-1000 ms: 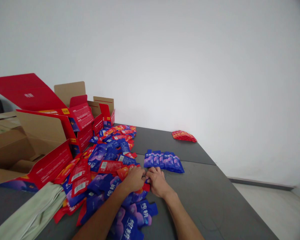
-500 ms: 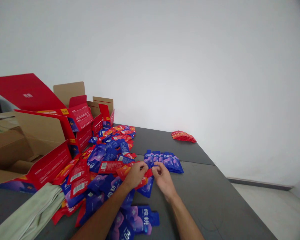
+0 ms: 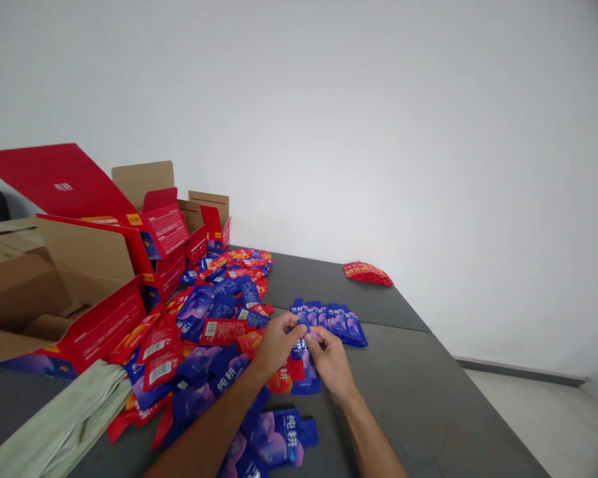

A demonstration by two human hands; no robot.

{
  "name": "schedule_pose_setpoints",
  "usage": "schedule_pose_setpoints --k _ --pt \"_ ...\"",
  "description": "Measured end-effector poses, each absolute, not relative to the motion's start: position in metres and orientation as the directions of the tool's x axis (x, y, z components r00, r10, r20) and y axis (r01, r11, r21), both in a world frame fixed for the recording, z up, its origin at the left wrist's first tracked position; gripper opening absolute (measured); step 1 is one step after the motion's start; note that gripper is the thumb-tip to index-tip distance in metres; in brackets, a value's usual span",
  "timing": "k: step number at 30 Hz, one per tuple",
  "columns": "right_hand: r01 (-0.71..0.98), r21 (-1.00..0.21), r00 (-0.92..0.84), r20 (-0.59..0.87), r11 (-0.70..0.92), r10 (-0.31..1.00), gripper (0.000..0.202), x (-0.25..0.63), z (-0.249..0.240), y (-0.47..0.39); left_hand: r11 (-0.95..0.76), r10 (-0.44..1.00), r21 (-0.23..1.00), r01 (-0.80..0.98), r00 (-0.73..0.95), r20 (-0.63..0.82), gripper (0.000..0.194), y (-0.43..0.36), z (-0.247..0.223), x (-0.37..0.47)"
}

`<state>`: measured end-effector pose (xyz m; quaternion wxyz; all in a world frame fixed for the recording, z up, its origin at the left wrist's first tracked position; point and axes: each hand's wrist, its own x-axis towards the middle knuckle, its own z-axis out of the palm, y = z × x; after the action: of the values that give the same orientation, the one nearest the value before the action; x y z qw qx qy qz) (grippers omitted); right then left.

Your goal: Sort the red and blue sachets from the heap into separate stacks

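"Several open red boxes (image 3: 167, 232) crowd our left side. What else is around us?"

"We have a mixed heap of red and blue pouches (image 3: 222, 332) spread beside them on our dark worktop (image 3: 403, 398), with a pale green cloth (image 3: 70, 425) at its near left. A row of overlapping blue pouches (image 3: 341, 323) lies just beyond our fingers, and a red stack (image 3: 369, 273) sits well apart, near the wall (image 3: 299, 133)."

"And the held blue pouch (image 3: 309, 380)?"

"It's at the heap's right edge, in front of that row, with a red-orange pouch (image 3: 280, 380) close against its left side."

"Which way do we have it pointing?"

"Narrow end away from us, broad end towards us; the long axis runs near to far, much like the row's."

"Our hands?"

"Left hand (image 3: 278, 342) and right hand (image 3: 330, 358) both narrow, fingertips pinching its far end. Whether it rests on the worktop, we can't tell."
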<state>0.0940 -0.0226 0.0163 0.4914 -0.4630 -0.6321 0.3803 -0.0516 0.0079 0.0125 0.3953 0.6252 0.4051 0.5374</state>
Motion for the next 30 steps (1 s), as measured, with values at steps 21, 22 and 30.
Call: schedule_pose_setpoints --k 21,22,30 --pt "0.339 -0.912 -0.182 0.175 0.229 0.968 0.034 0.101 0.014 -0.023 -0.202 0.966 0.975 -0.095 -0.181 0.182 0.035 0.018 0.008 -0.061" --pt "0.351 -0.907 -0.147 0.192 0.233 0.97 0.034 0.101 0.012 -0.022 -0.182 0.974 0.976 -0.117 -0.159 0.163 0.037 0.018 0.007 -0.06" --pt "0.265 -0.952 -0.144 0.117 0.152 0.983 0.035 0.1 -0.003 -0.02 -0.272 0.948 0.962 -0.014 -0.178 0.265 0.036 0.029 -0.004 -0.058"
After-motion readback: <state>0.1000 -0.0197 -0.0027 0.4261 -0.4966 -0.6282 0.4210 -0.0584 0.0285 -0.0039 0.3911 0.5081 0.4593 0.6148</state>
